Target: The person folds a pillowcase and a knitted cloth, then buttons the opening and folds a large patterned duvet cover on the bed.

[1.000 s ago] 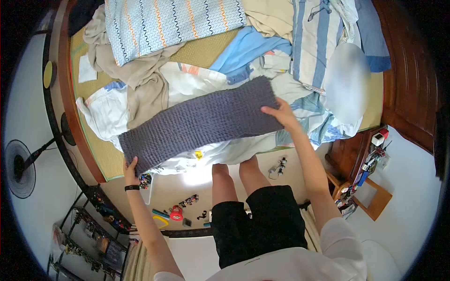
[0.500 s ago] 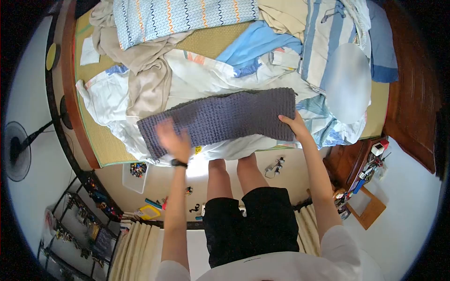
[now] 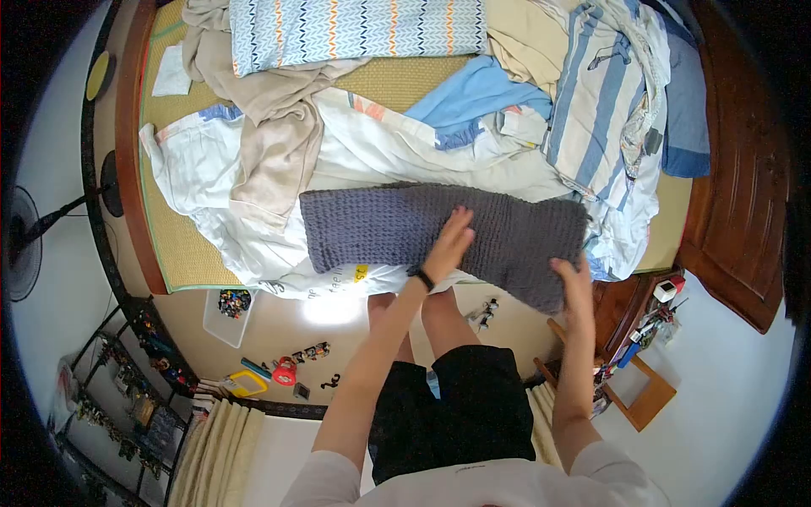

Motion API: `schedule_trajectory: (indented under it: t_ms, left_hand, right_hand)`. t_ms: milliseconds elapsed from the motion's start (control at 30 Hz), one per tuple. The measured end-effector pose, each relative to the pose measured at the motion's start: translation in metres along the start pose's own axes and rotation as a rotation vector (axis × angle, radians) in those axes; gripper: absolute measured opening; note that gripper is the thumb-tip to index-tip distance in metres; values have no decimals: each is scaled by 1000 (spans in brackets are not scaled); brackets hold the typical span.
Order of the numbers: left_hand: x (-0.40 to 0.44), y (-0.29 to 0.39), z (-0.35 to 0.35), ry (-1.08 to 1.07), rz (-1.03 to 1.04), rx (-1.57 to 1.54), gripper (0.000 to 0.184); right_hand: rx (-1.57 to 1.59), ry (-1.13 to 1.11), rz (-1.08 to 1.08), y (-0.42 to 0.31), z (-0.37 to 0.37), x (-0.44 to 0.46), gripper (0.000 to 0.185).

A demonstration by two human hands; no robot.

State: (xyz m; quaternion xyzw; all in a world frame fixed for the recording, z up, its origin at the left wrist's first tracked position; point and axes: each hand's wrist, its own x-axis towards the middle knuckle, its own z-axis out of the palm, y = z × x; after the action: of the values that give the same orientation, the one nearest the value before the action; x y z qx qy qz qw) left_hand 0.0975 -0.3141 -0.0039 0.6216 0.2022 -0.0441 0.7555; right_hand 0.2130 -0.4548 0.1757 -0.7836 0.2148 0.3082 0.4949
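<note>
The scarf, a grey knit, lay across the near part of the white sheet, its right end angled down toward the person and reaching past the sheet's near edge. The right hand was clamped on that end, thumb on top and fingers around the edge. The left hand lay on the scarf's middle with its fingers extended, not closed on it; a black band circled that wrist.

Beyond the scarf were the blue cloth and, farther off, the zigzag pillow. The beige cloth spread beyond the scarf's left end, and the striped cloth beyond its right end. The headboard stood to the scarf's right. On the floor, nearer the person than the scarf and to its left, sat the tub of small coloured pieces.
</note>
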Motion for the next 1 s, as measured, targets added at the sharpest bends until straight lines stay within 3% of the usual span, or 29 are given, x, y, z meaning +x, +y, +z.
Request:
schedule_trajectory:
  t_ms: [33,67,100,133,167,233,333,367,400,433,467,533,567,600,633,667,700,767,800,833,900,967,1000]
  left_hand:
    - [-7,12,-20,32,-96,-206,46]
    - [-12,19,-39,113,-324,-505,45]
    - [-21,26,-63,141,-362,-617,46]
    - [-32,30,-89,168,-400,-727,47]
    - [-45,31,-114,177,-346,-635,51]
    - [-68,47,-160,298,-410,-654,59]
    - [-100,27,-218,438,-429,-751,69]
    - [-100,42,-218,424,-335,-678,60]
    - [-101,55,-221,405,-462,-413,61]
    - [-102,63,-223,379,-580,-145,65]
    - [-102,52,-225,374,-583,-147,65]
    - [-98,16,-227,579,-378,269,62]
    - [-96,10,-224,573,-371,262,62]
    - [-92,7,-218,698,-203,440,67]
    - [-88,5,-211,818,-26,614,72]
    - [-85,4,-202,814,-49,352,77]
    - [-84,8,-197,798,-36,346,77]
    - [-85,17,-188,757,-203,300,79]
    - [-88,-9,-199,684,-282,322,73]
    - [-89,1,-200,581,-228,140,64]
    - [-96,16,-201,486,-249,1,52]
    - [-110,10,-208,409,-370,87,46]
    - [-112,36,-200,358,-267,-103,43]
  right_hand:
    - [12,-3,33,-7,29,-19,67]
    - [-89,-97,20,0,47,-26,67]
    - [-66,-189,-23,2,78,-38,71]
    - [-278,-336,-325,27,103,-31,72]
    - [-378,-298,-446,41,141,-41,71]
    - [-375,-488,-330,19,207,-59,70]
    - [-421,-469,-455,64,282,-62,70]
    - [-511,-616,-512,73,293,-62,65]
    - [-603,-764,-565,81,299,-63,59]
    - [-602,-761,-556,90,299,-61,59]
    - [-491,-661,-639,98,294,-58,53]
    - [-279,-400,-801,97,271,-46,38]
    - [-401,-219,-845,95,250,-36,41]
    - [-518,-32,-883,94,227,-25,45]
    - [-527,71,-840,101,208,-12,49]
    - [-533,175,-794,115,193,2,52]
    - [-533,196,-796,131,182,14,52]
    - [-245,59,-366,154,163,32,61]
    - [52,-220,-79,135,155,28,65]
    - [64,-203,-89,133,150,31,65]
    - [294,-498,124,131,146,36,64]
    - [227,-493,62,139,149,32,63]
    - [149,-480,8,141,152,28,62]
